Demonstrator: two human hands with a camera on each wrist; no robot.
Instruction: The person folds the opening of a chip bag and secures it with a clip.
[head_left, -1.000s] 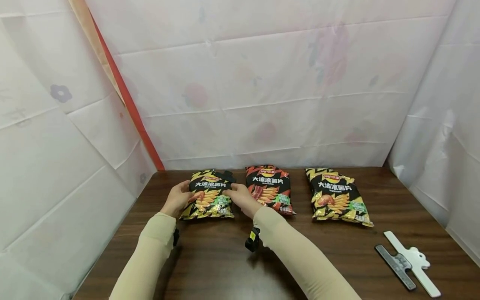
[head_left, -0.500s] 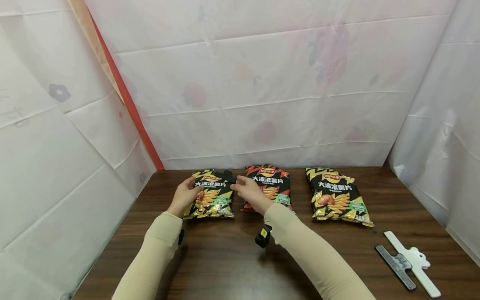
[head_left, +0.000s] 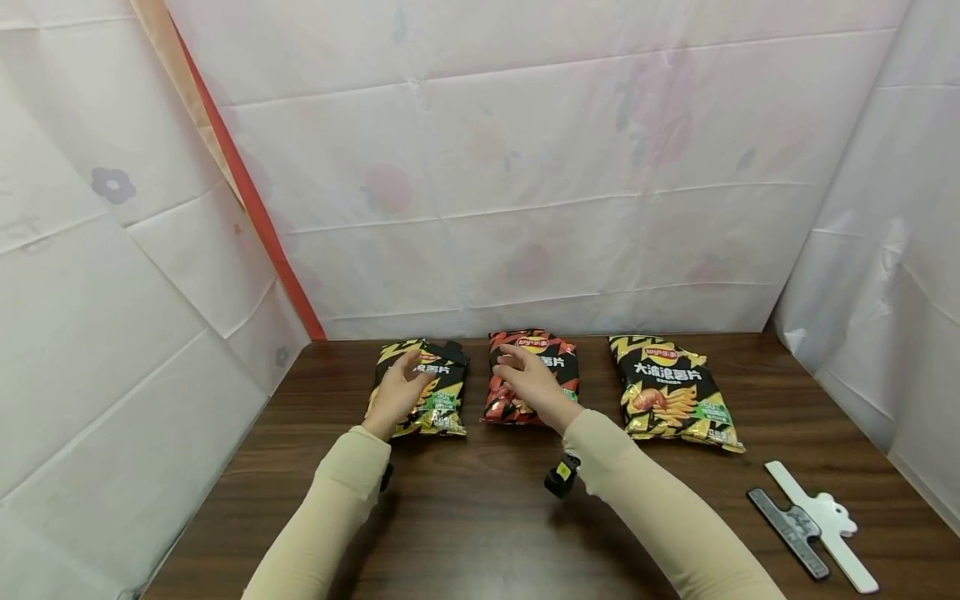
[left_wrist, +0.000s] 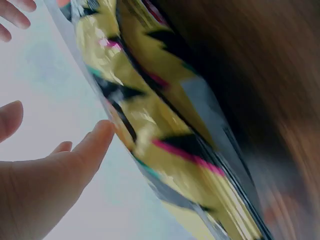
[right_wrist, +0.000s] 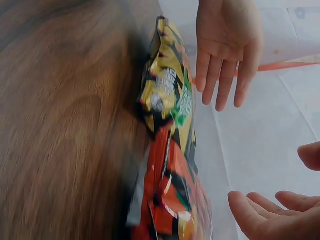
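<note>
Three crisp bags lie in a row at the back of the wooden table. My left hand hovers over the left yellow-black bag, fingers straight; the right wrist view shows this hand spread just off the bag. The left wrist view is blurred, with my left hand beside the bag. My right hand is over the middle red bag, fingers loosely bent and holding nothing. In the right wrist view it sits just off that bag.
A third yellow-black bag lies to the right. A black clip sits on the left bag's top edge. A black sealing clip and a white one lie near the table's right front. Paper-covered walls close in the back and sides.
My right hand left the yellow bag's right edge and moved right over the red bag. My left hand moved from the bag's left edge onto its top.
</note>
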